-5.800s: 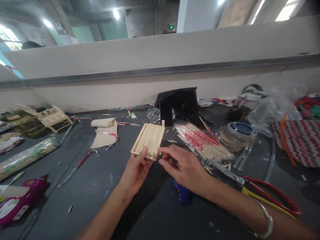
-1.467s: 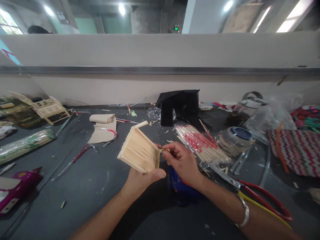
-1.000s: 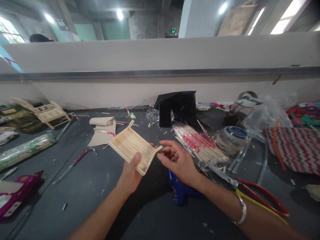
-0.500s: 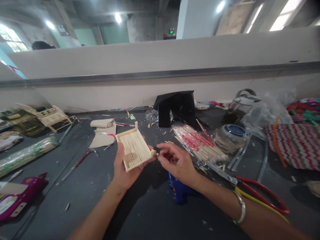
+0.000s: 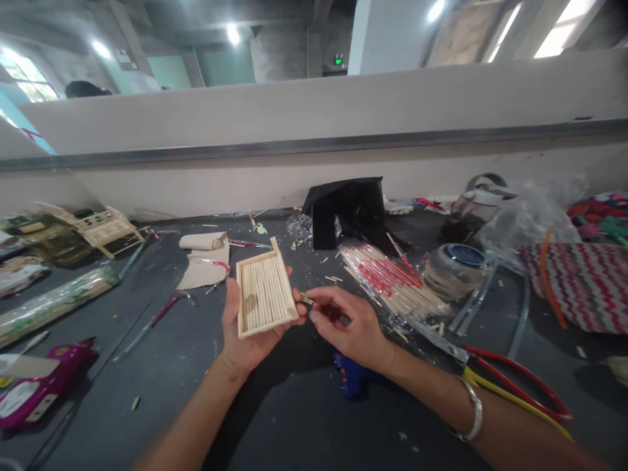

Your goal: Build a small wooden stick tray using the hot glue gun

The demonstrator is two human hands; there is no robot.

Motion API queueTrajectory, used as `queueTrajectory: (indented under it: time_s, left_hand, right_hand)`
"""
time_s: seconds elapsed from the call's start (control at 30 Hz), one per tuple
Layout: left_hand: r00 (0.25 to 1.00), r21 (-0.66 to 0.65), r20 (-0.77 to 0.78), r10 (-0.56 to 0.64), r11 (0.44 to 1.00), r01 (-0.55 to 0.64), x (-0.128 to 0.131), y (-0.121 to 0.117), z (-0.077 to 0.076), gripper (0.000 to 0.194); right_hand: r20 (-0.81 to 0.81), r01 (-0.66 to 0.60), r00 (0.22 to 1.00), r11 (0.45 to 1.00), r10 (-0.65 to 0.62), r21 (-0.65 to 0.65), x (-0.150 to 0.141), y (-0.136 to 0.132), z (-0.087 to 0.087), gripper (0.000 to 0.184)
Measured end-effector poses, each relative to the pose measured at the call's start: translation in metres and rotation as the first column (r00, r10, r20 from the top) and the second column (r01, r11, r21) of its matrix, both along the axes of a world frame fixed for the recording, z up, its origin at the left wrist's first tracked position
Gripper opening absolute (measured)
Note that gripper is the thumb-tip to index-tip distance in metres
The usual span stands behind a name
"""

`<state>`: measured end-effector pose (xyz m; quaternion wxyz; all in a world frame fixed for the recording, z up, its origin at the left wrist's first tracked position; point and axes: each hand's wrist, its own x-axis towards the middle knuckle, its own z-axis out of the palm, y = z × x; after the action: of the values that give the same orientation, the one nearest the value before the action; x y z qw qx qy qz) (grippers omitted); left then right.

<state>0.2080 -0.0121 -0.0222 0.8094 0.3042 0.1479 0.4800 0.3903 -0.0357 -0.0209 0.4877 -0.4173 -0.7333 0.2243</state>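
A small tray-like frame (image 5: 265,294) made of pale wooden sticks laid side by side, with raised edges, rests in my left hand (image 5: 250,343). The thumb lies along its left edge and the fingers support it from below and at the right. Just right of the frame, my right hand (image 5: 350,324) pinches a short piece of wooden stick (image 5: 306,299) between thumb and fingertips. That piece is close to the frame's lower right corner but apart from it. Under the right hand, a blue glue gun (image 5: 350,376) lies partly hidden on the dark table.
Bundled sticks in red-printed plastic (image 5: 387,278) and red-and-yellow-handled cutters (image 5: 515,386) lie at right, near a blue-lidded jar (image 5: 458,268). A purple tool (image 5: 49,379), a wrapped stick bundle (image 5: 59,304) and a little stick-built model (image 5: 105,229) are at left. Tan paper (image 5: 206,258) lies behind.
The frame has turned and tilted in my left hand, showing its inside more squarely. My right hand has barely moved, and the small stick piece shows more clearly at its fingertips.
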Motion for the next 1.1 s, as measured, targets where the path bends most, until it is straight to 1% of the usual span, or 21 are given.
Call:
queueTrajectory:
  time_s: [0.17,0.43,0.53,0.63,0.73,0.87,0.97,1.1]
  left_hand:
    - [0.999,0.031,0.006,-0.034,0.999,0.034,0.0,0.0,0.002,0.086]
    - [0.998,0.03,-0.009,-0.054,0.998,0.055,-0.001,0.0,0.002,0.088]
    - [1.0,0.05,-0.03,-0.004,0.999,0.006,0.001,0.0,0.002,0.084]
    - [0.997,0.068,-0.044,0.064,0.996,-0.061,0.004,-0.001,0.0,0.077]
    - [0.991,0.054,-0.058,0.119,0.992,-0.116,0.006,-0.001,-0.004,0.071]
    - [0.979,0.028,-0.073,0.188,0.982,-0.187,0.007,-0.002,-0.009,0.063]
    - [0.976,0.029,-0.086,0.202,0.979,-0.2,0.008,-0.002,-0.011,0.061]
    - [0.981,0.048,-0.091,0.17,0.985,-0.166,0.009,-0.002,-0.013,0.064]
  right_hand:
    - [-0.008,0.0,1.0,1.0,0.0,0.0,0.0,0.001,-0.001,0.02]
    - [-0.011,0.006,1.0,1.0,-0.006,0.0,0.001,0.002,-0.004,0.021]
    - [-0.011,-0.007,1.0,1.0,0.006,-0.011,0.001,0.001,-0.003,0.021]
    - [-0.028,-0.055,0.998,0.998,0.054,-0.009,0.001,0.001,0.0,0.024]
    - [-0.02,-0.085,0.996,0.996,0.085,-0.029,0.0,0.001,0.002,0.03]
    - [-0.005,-0.088,0.996,0.994,0.088,-0.064,0.0,0.001,0.002,0.033]
    - [0.0,-0.068,0.998,0.996,0.068,-0.055,0.0,0.001,-0.001,0.029]
    - [0.015,-0.022,1.0,1.0,0.023,-0.021,0.0,0.004,-0.006,0.015]
